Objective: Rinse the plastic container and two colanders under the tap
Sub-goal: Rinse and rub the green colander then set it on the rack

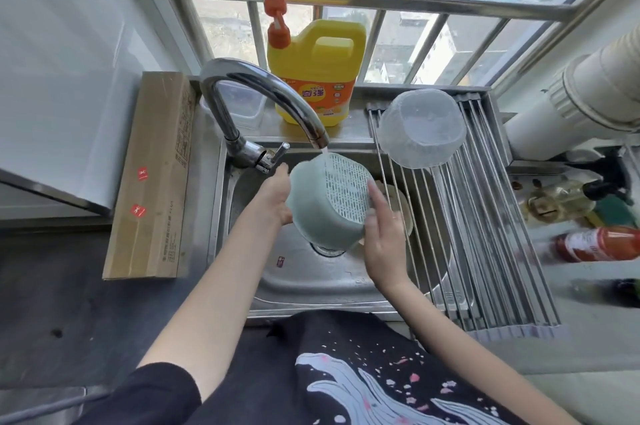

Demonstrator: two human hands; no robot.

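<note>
A pale green colander [325,213] is tilted under the running tap [263,102], its slotted base facing me and water falling on its upper rim. My left hand [277,196] holds its left side, fingers behind it. My right hand [384,234] touches its right edge with straight fingers. A translucent white colander [420,133] lies upside down on the drying rack [485,244]. A clear plastic container [239,106] sits on the ledge behind the tap.
A yellow detergent jug [318,74] stands on the sill behind the steel sink [311,279]. A cardboard box [156,175] lies left of the sink. A beige bowl [401,210] sits under the rack. Bottles [595,244] lie at the right.
</note>
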